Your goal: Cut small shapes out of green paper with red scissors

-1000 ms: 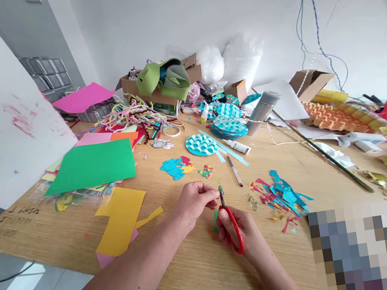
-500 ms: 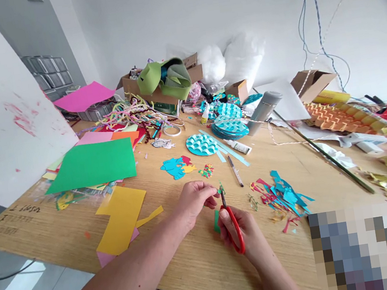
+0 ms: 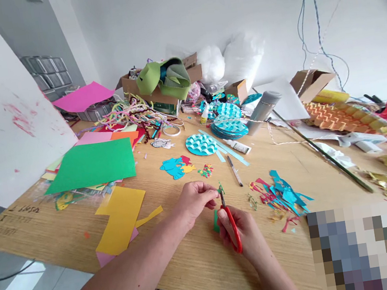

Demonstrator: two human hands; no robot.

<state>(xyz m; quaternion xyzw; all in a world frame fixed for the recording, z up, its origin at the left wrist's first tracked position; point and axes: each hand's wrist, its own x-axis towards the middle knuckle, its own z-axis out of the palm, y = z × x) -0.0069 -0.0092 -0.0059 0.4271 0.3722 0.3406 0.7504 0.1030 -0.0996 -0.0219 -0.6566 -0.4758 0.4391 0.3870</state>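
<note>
Tiny changes only. The right hand [image 3: 242, 232] has rolled slightly, so the lower end of the red scissors [image 3: 232, 229] handle now sits a touch further left than a second ago, and the loop looks narrower. The left hand [image 3: 194, 198], pinching the small green paper piece [image 3: 221, 190] at the blade tips, has nudged marginally. The blades are too small to tell whether they closed further. The whole view wobbled slightly and came back.

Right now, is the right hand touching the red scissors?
Touching. The head view shows the right hand gripping the red scissors by the handles; the left hand pinches a green paper piece at the blade tips.
</note>
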